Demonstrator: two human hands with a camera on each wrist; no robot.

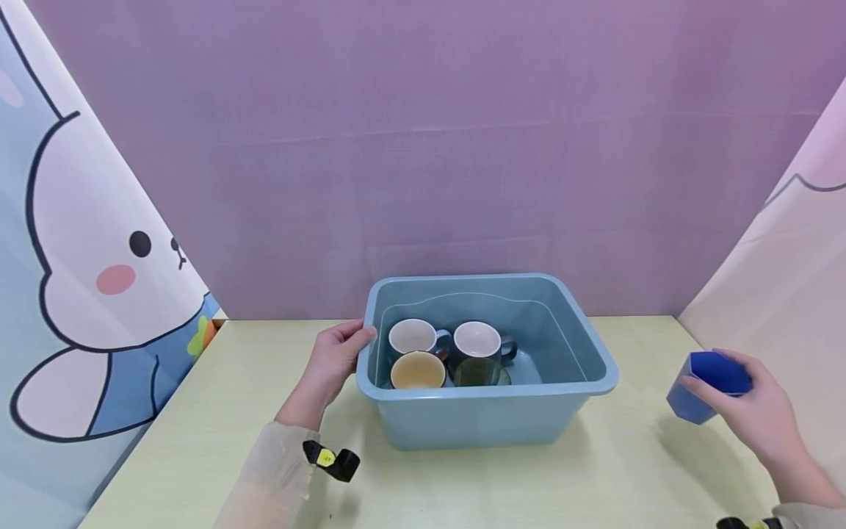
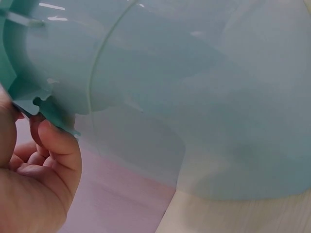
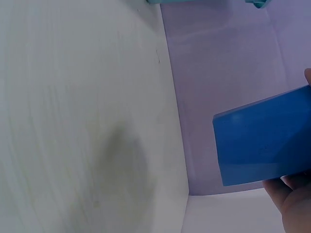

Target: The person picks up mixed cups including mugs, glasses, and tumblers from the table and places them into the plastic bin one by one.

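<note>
A light blue plastic basin stands on the table near the back. Inside its left half are several cups, among them a white-lined mug, a dark mug, a tan-lined mug and a dark green see-through cup. The left hand grips the basin's left rim, thumb on top; in the left wrist view its fingers curl under the rim. Off to the right, the right hand holds a blue angular cup above the table, its mouth tilted up. The right wrist view shows the cup's flat side.
The pale wooden table meets a purple cloth backdrop behind the basin. A cartoon-printed curtain borders the left side, and a pale curtain the right, close to the blue cup.
</note>
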